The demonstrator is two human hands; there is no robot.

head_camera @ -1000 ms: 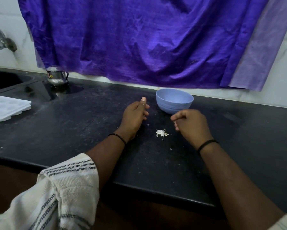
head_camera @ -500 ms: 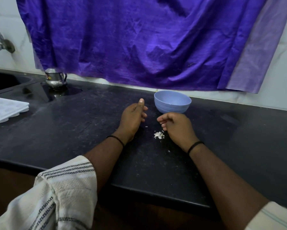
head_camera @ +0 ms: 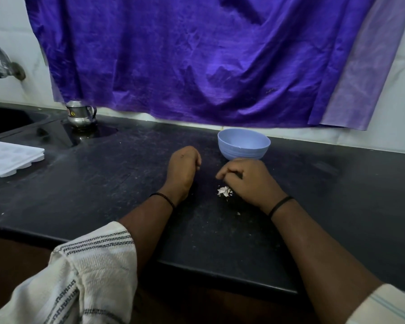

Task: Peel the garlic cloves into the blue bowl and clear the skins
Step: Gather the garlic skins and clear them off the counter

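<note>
The blue bowl (head_camera: 243,143) stands on the black counter (head_camera: 103,183) near the back wall; what lies inside it is not visible. A small pile of white garlic skins (head_camera: 223,191) sits in front of the bowl. My right hand (head_camera: 250,181) rests beside the pile, just right of it, with its fingers bent and their tips down on the counter; whether they pinch anything is hidden. My left hand (head_camera: 182,169) lies on its side left of the pile, curled into a fist, and nothing shows in it. A tiny skin fragment (head_camera: 238,213) lies nearer me.
A white moulded tray (head_camera: 9,157) lies at the left beside the sink. A small steel pot (head_camera: 79,113) stands at the back left, with a tap (head_camera: 0,66) on the wall. A purple cloth (head_camera: 196,59) hangs behind the counter.
My right hand slid left and toward me until it sits against the skins. My left hand's thumb, raised before, has folded down into a fist.
</note>
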